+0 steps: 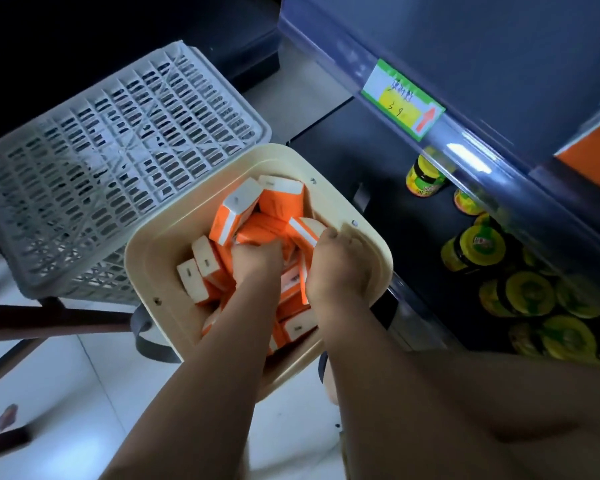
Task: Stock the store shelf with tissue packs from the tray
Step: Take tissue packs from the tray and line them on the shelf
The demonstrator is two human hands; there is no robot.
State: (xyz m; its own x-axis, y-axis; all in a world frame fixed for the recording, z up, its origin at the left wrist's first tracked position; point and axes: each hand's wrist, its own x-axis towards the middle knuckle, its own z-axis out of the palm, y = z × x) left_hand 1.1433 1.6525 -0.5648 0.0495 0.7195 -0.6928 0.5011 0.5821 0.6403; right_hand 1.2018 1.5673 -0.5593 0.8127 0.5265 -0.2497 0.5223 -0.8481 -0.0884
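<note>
A cream plastic tray (153, 244) stands in front of me, full of several orange-and-white tissue packs (234, 211) lying jumbled. Both my hands reach down into it. My left hand (257, 259) is buried among the packs in the middle, fingers curled around one, though the grip is partly hidden. My right hand (338, 268) grips an orange-and-white pack (303, 230) at the tray's right side, fingers curled over its edge. The dark store shelf (378, 161) lies to the right.
A grey slotted crate (118, 150) stands on its side behind the tray. Several yellow-lidded jars (478, 251) fill the lower shelf at right. A green and yellow price tag (402, 98) hangs on the shelf rail above. White floor tiles lie at lower left.
</note>
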